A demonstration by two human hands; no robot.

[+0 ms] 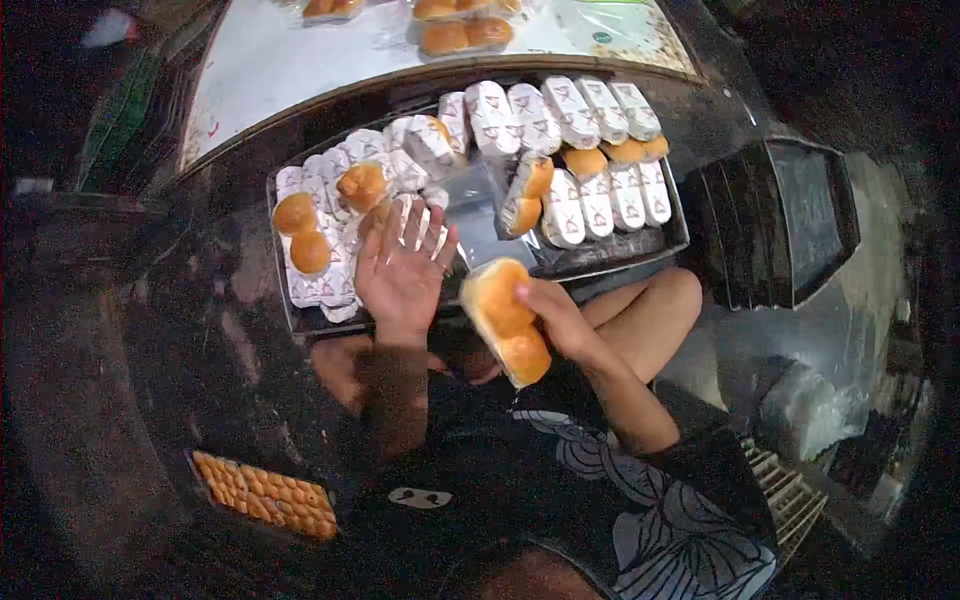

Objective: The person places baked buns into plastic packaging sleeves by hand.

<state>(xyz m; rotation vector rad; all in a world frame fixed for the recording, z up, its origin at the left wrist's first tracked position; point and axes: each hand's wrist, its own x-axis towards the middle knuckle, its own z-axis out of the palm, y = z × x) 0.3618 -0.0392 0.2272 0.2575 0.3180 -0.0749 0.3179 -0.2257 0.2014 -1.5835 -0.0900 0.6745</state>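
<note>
In my right hand (560, 318) is a joined pair of golden bread rolls (503, 310), gripped with the thumb on top and held tilted in front of the tray's near edge. Palm up, my left hand (405, 270) has its fingers spread and nothing in it; it lies over the tray (628, 246). Beyond its fingertips are white printed packs of rolls (410, 140) and a glossy clear plastic bag or sheet (475, 210). A pack on its side (528, 195) shows its brown rolls. Other rolls (302, 235) rest on packs at the tray's left.
A white-topped board (310, 70) with more bagged rolls (466, 37) stands behind the tray. Stacked dark trays (765, 230) are on the right. A tray of unwrapped rolls (265, 493) sits at lower left, and a metal rack (785, 490) at lower right.
</note>
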